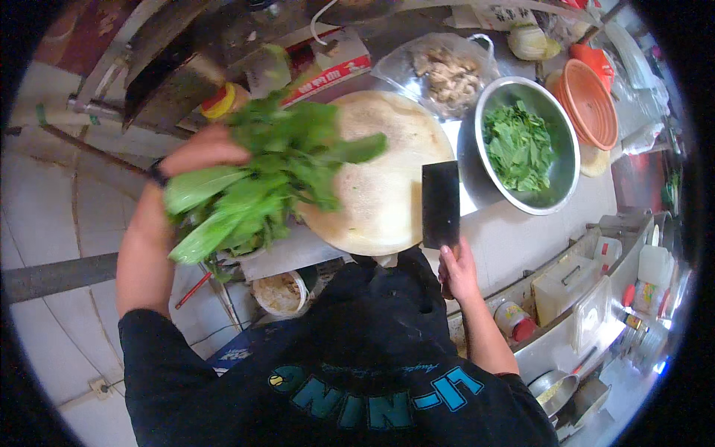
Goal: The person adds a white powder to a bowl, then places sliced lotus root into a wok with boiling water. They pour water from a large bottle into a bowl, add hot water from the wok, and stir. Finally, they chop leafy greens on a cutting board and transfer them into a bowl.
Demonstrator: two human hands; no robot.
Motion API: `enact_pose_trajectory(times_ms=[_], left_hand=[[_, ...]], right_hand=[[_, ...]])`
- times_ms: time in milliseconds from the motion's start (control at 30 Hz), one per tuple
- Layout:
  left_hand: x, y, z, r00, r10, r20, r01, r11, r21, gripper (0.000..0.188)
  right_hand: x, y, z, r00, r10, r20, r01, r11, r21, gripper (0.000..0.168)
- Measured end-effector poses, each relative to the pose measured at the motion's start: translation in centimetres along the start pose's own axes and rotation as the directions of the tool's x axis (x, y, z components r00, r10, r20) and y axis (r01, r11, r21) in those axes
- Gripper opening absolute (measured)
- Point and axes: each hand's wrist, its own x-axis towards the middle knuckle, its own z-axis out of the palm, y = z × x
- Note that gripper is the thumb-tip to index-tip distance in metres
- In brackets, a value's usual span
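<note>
My left hand point(209, 150) is closed on a bunch of leafy greens point(268, 179) with pale stalks, blurred and raised over the left side of a round wooden chopping block point(385, 195). The greens hide some of the fingers. My right hand point(459, 271) grips the handle of a cleaver point(441, 205), whose dark, broad blade stands over the block's right edge. To the right of the block, a steel bowl point(570, 179) holds cut green leaves point(519, 151).
Behind the block lie a clear plastic bag of pale pieces point(447, 75) and a red and white carton point(329, 75). An orange plastic basket point(595, 112) stands beyond the bowl. A white bucket point(282, 293) is below the table's front edge. Jars and containers line the right side.
</note>
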Motion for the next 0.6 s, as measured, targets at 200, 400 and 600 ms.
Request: enact_pose_trajectory(times_ms=[200, 400, 600], left_hand=[[22.8, -13.3, 9.7, 0.915, 0.027, 0.402, -0.152, 0.947, 0.283, 0.034], [25.2, -10.6, 20.9, 0.940, -0.220, -0.260, 0.339, 0.663, 0.667, 0.051], [24.9, -12.4, 26.7, 0.891, -0.016, -0.455, 0.438, 0.302, 0.847, 0.047]], right_hand=[[3.5, -0.6, -2.4, 0.999, 0.038, 0.022, -0.038, 0.999, -0.017, 0.030], [6.2, -0.6, -5.0, 0.997, 0.004, -0.081, -0.036, 0.915, -0.401, 0.032], [4.2, -4.3, -6.4, 0.997, -0.045, -0.064, 0.005, 0.852, -0.524, 0.032]])
